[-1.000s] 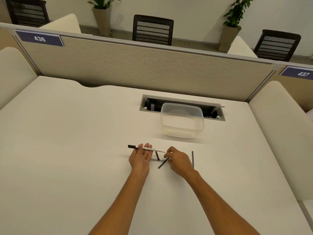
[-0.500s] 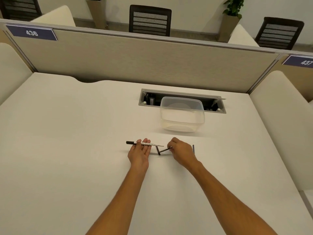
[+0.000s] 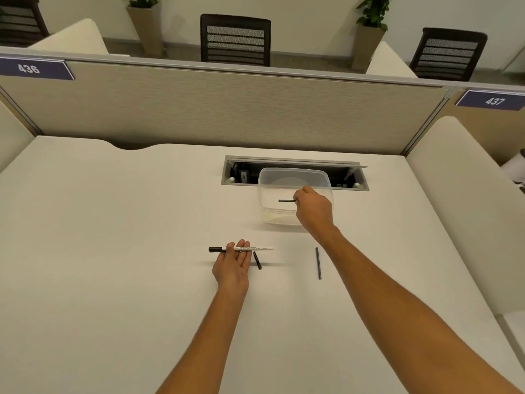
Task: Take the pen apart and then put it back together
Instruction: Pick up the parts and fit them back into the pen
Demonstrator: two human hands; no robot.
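White and printed with a line of small text too fine to read, the pen barrel (image 3: 250, 248) lies level across the fingertips of the left hand (image 3: 232, 265), which is palm up with its fingers loosely spread, cradling rather than clamping it. The barrel's black end (image 3: 215, 249) sticks out past the fingers to the left, and its white end reaches well past them to the right. Just beside that hand, a short black pen piece (image 3: 257, 260) rests on the white desk (image 3: 113, 251). A longer thin dark rod (image 3: 318, 263) lies near the right forearm, apart from the other pieces.

The right hand (image 3: 314, 209) is raised over the clear plastic container (image 3: 267, 191), fingers pinched on one end of a short dark rod (image 3: 287, 200) that points left, level, above the container's opening. Nothing can be seen lying inside the container.

Behind it is an open cable tray (image 3: 235, 172). Blue signs on the partition read "436" (image 3: 28, 69) and "437" (image 3: 494, 101).
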